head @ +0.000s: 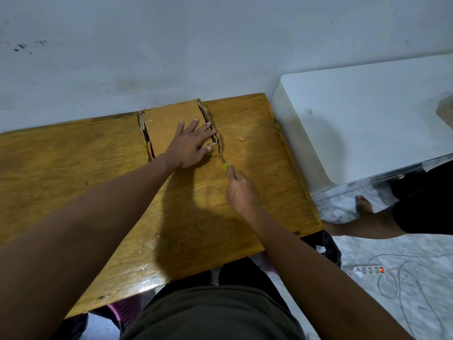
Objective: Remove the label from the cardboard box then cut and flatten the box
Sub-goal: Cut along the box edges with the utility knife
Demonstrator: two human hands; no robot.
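A brown cardboard box (pixel 166 123) lies pressed low on the wooden table (pixel 98 173), near the wall. My left hand (pixel 191 146) rests flat on its top, fingers spread, near the box's right front corner. My right hand (pixel 241 190) is closed around a small cutter with a green handle (pixel 225 166). The cutter's tip reaches the box's near right corner, where the side flaps (pixel 210 123) stand ragged. No label shows on the visible top face.
A white appliance (pixel 367 123) stands right of the table. Another person's bare leg and foot (pixel 362 217) are on the marble floor beside it. A power strip with cables (pixel 370 269) lies on the floor. A dark bag (pixel 328 249) hangs by the table's right corner.
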